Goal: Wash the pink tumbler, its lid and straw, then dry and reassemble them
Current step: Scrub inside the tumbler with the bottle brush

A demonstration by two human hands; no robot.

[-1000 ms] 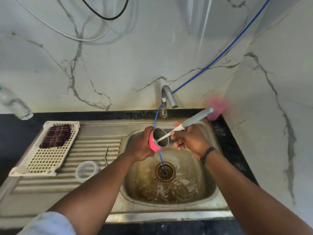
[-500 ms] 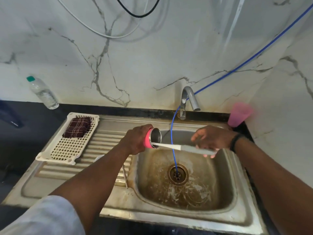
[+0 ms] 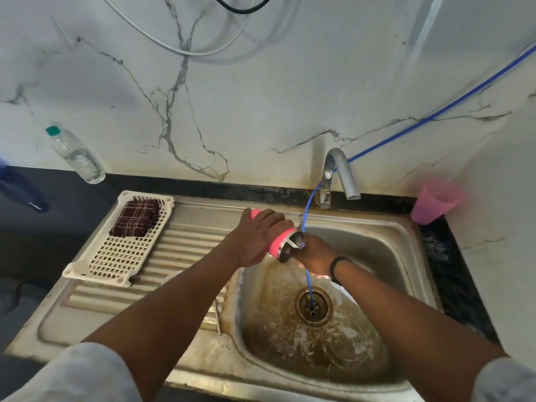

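Observation:
My left hand (image 3: 258, 237) grips the pink tumbler (image 3: 275, 247) from above and holds it on its side over the sink's left edge, steel mouth pointing right. My right hand (image 3: 314, 253) is right at that mouth and holds a white brush (image 3: 292, 243). The brush's thin shaft runs into the tumbler and its handle is hidden in my fist. A metal straw (image 3: 218, 319) lies on the drainboard beside the basin. The lid is hidden, probably behind my left forearm.
The steel sink (image 3: 400, 285) has a tap (image 3: 338, 166) at the back and a blue hose (image 3: 308, 274) running into the drain. A white slotted tray (image 3: 116, 256) holds a checked cloth (image 3: 135, 217). A water bottle (image 3: 77, 156) and a pink plastic cup (image 3: 435, 203) stand by the wall.
My right hand moved left up to the tumbler's mouth, pushing the brush deeper inside. The long handle, visible before, is now mostly hidden. The tumbler has tipped further onto its side.

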